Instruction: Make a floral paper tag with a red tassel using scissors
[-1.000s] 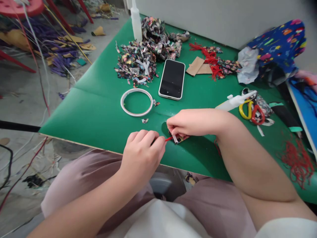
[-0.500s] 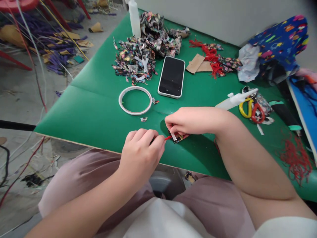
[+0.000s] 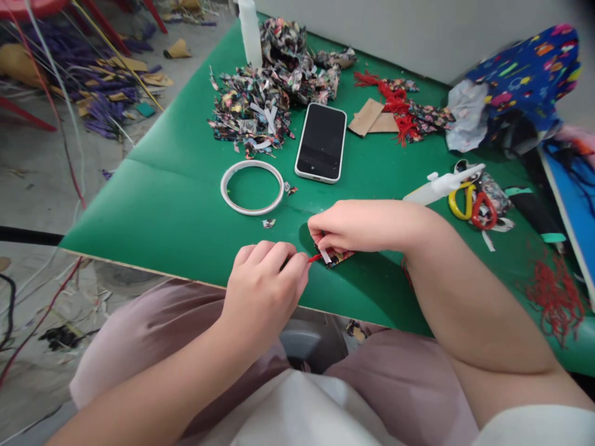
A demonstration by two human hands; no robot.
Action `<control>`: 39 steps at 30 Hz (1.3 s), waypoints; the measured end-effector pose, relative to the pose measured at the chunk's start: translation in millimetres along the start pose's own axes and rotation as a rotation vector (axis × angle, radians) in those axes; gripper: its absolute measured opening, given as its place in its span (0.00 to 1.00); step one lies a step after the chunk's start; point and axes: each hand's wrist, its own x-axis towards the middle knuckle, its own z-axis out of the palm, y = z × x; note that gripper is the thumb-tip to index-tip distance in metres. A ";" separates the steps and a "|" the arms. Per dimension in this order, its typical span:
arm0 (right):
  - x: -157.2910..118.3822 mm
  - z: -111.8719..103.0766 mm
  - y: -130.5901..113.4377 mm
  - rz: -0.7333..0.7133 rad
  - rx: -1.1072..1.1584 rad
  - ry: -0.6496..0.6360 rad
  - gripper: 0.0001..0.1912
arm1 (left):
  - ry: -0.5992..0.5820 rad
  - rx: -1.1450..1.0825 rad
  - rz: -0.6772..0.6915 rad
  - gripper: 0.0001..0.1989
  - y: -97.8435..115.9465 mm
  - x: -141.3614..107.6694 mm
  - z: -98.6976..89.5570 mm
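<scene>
Head view: work at nr. edge of counter [image 3: 181, 198]. L hand [image 3: 266, 280], fingertips closed, pinches a red cord [image 3: 315, 257], which runs R to a small patterned piece [image 3: 342, 257]; the latter lies on the counter just R of L hand, partly hidden under R hand [image 3: 337, 230]. R hand: wrist bent, fingertips drawn together at the upper end of a white strip [image 3: 326, 256] on the piece; pinch vs. press, can't tell. Beyond: white ring [image 3: 224, 188], phone [image 3: 321, 144] w/ dark screen, patterned scraps [image 3: 274, 87], upright bottle [image 3: 251, 37]. Far R: tilted bottle [image 3: 430, 191], yellow-&-red-handled tool [image 3: 475, 214], red threads [image 3: 553, 297].
</scene>
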 end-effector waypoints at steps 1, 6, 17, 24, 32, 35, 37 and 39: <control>0.1 0.1 0.2 -0.002 0.003 0.002 0.08 | 0.000 -0.001 0.000 0.07 -0.1 0.3 0.3; -2.0 -0.5 -0.9 -0.014 0.014 0.001 0.09 | -0.006 -0.002 0.003 0.06 -0.5 0.8 1.2; -1.2 0.1 0.7 -0.011 0.050 -0.006 0.09 | 0.083 -0.044 0.156 0.13 3.4 -0.7 3.2; 0.5 0.2 0.8 0.021 0.083 -0.019 0.09 | 0.012 -0.042 0.194 0.14 6.6 1.1 3.5; 0.8 0.4 -1.2 0.053 0.041 -0.013 0.08 | -0.005 -0.066 0.213 0.15 6.1 2.4 3.4; 0.1 0.2 -2.5 0.059 0.023 -0.004 0.09 | -0.029 -0.077 0.213 0.15 6.2 3.1 3.3; -0.2 0.3 -2.7 0.050 0.027 0.003 0.09 | -0.042 -0.085 0.212 0.15 6.2 3.2 3.4; -0.2 0.6 -2.6 0.047 0.033 0.007 0.09 | -0.045 -0.095 0.212 0.15 5.9 3.1 3.5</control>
